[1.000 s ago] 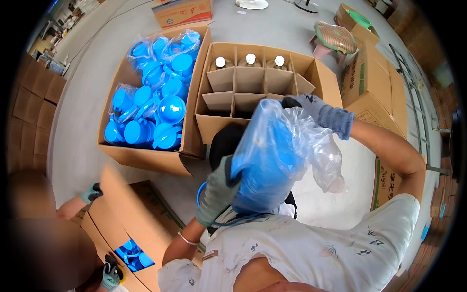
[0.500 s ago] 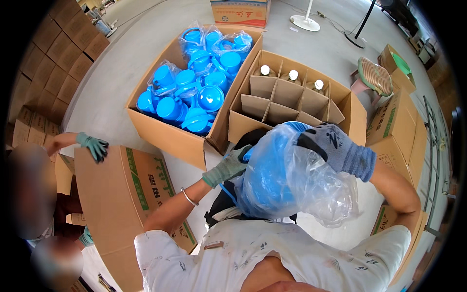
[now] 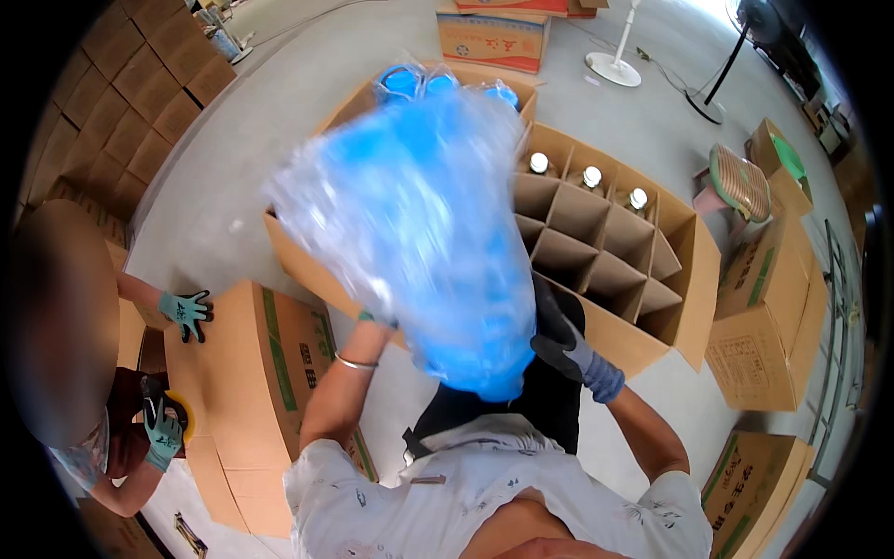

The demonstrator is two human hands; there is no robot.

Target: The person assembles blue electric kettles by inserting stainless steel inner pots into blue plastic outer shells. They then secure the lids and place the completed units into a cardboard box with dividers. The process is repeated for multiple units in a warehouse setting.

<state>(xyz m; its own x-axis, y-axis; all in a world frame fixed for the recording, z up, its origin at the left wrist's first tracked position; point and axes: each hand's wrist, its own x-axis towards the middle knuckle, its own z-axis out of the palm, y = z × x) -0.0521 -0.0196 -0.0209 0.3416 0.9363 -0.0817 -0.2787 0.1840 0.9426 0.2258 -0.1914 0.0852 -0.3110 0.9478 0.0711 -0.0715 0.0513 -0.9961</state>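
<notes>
Plastic bag with blue wares inside (image 3: 466, 307), clear-skinned and blurred, is held up in front of the torso; it hangs before the open carton (image 3: 303, 259) and hides most of it; only a few blue containers (image 3: 400, 84) show past its upper edge; the divided carton (image 3: 619, 340), with white-capped bottles (image 3: 592, 177), stands just to its right. My left hand (image 3: 376, 319) is almost wholly behind the bag, so I cannot tell how its fingers are set; my right hand (image 3: 568, 343) lies at the bag's lower right side, dark-coated fingers pointing up along the film, though I cannot tell whether it truly grips or merely steadies.

I judge the load light for its bulk; the film looks soft, slick and apt to slide under a glove, while the wares seem to be stiff, thin-walled plastic, more likely to scuff or crack at a hard knock than to crush; pinching loose film alone could let the contents swing or tear it; I'd take hold low, on both sides, where the film lies close on the wares, palms pressing inward and fingers spread underneath.
</notes>
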